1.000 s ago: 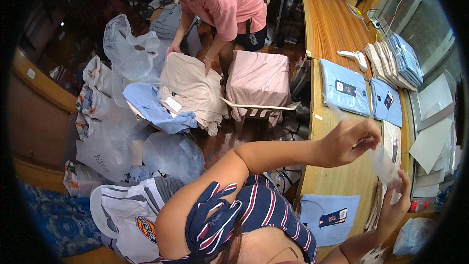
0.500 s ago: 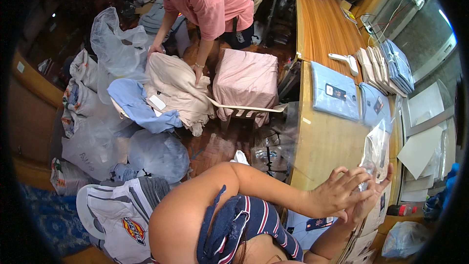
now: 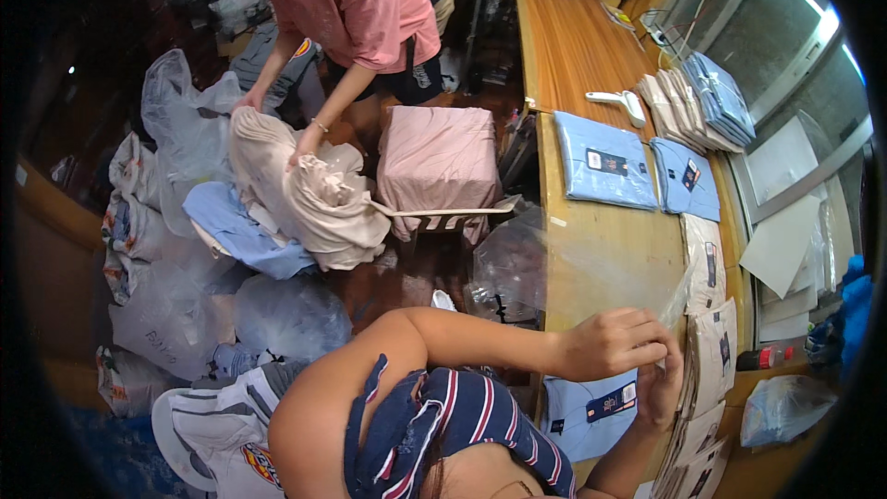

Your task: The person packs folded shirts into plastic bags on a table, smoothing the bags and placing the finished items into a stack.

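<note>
My left hand (image 3: 610, 344) is closed in front of me above the table, its curled fingers pressed against my right hand (image 3: 658, 395). Between them they pinch a clear plastic bag (image 3: 621, 279), whose thin film spreads faintly over the table; its exact outline is hard to make out. Below my hands lies a folded light-blue shirt (image 3: 580, 420) with a dark tag. Just right of them runs a row of folded beige shirts (image 3: 710, 351) in clear bags, also with dark tags.
Bagged blue shirts (image 3: 605, 162), a white handheld device (image 3: 617, 103) and stacked beige garments (image 3: 667, 109) lie farther along the table. A red-capped bottle (image 3: 765, 358) is at right. Across the floor, a person in pink (image 3: 365, 9) handles a beige garment (image 3: 323, 199) beside a cloth-covered stool (image 3: 436, 162).
My hands have come closer together and shifted slightly left, fingers more curled. The plastic has spread left over the table. The person opposite has lifted and bunched the beige garment.
</note>
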Demonstrator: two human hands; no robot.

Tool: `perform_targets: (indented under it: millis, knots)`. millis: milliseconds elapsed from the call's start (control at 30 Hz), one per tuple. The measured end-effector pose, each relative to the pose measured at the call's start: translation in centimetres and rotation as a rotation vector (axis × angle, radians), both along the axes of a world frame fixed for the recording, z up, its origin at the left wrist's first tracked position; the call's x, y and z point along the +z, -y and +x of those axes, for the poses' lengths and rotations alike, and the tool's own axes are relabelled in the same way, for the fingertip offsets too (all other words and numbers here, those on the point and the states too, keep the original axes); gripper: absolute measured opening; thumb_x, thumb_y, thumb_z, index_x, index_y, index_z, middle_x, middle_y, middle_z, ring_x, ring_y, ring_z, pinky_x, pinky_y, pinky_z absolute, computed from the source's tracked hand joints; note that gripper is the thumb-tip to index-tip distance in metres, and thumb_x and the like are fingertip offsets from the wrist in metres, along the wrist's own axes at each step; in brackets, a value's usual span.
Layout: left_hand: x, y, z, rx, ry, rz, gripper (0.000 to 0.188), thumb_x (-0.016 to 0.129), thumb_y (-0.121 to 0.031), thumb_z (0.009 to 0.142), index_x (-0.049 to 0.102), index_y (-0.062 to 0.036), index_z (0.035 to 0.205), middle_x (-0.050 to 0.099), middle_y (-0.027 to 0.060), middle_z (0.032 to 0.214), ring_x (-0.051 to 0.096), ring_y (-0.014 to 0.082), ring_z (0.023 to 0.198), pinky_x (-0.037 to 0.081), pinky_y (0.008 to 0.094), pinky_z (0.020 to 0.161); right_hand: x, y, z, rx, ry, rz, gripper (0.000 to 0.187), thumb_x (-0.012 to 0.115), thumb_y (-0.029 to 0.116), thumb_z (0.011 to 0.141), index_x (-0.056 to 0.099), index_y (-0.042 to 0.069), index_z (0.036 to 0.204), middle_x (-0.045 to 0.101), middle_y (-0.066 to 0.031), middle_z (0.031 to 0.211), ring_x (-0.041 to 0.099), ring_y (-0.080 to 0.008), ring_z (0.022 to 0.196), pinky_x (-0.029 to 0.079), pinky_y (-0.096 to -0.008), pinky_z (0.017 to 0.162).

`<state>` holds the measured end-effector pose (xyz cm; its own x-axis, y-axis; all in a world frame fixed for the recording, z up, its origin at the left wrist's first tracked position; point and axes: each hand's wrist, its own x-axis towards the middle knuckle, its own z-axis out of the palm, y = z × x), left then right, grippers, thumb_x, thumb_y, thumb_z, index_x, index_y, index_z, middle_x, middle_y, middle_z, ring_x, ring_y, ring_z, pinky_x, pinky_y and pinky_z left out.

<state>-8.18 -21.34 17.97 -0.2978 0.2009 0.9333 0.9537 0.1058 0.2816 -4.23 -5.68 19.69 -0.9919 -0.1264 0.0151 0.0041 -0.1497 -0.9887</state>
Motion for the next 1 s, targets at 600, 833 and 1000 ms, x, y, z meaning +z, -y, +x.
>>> perform_targets:
  millis: [600,833,1000]
  knots:
    - [7.8,3.8,-5.1,-0.517,0.452,-0.192,0.053,0.051,0.016,0.066,0.047,-0.0043,0.115,0.044,0.0097,0.11,0.054,0.0126,0.075,0.044,0.0244,0.068,7.2,-7.2,5.6,-0.188,-0.657,0.582,0.021,0.043,-0.007,0.078,0.054,0.005,0.09,0.052,-0.014,0.077,0.051,-0.0172,0.058,0.043,-0.0247,0.055]
    - [10.2,-3.5,-9.0,-0.633,0.273,-0.383,0.062,0.042,0.015,0.064,0.042,-0.0104,0.12,0.046,0.0181,0.102,0.052,0.0274,0.079,0.044,0.0298,0.069,9.5,-11.5,6.1,-0.307,-0.438,1.459,0.027,0.039,-0.011,0.058,0.056,-0.002,0.076,0.044,-0.0168,0.079,0.048,-0.0274,0.071,0.039,-0.0287,0.064]
    - [10.7,-13.9,-14.5,-0.19,-0.224,-0.079,0.042,0.041,0.01,0.065,0.049,-0.0024,0.104,0.052,0.023,0.082,0.052,0.0365,0.07,0.043,0.0422,0.062,8.4,-21.0,2.9,-0.826,-0.488,1.819,0.019,0.047,0.015,0.078,0.054,0.004,0.092,0.054,-0.0176,0.085,0.052,-0.0331,0.079,0.042,-0.0392,0.067]
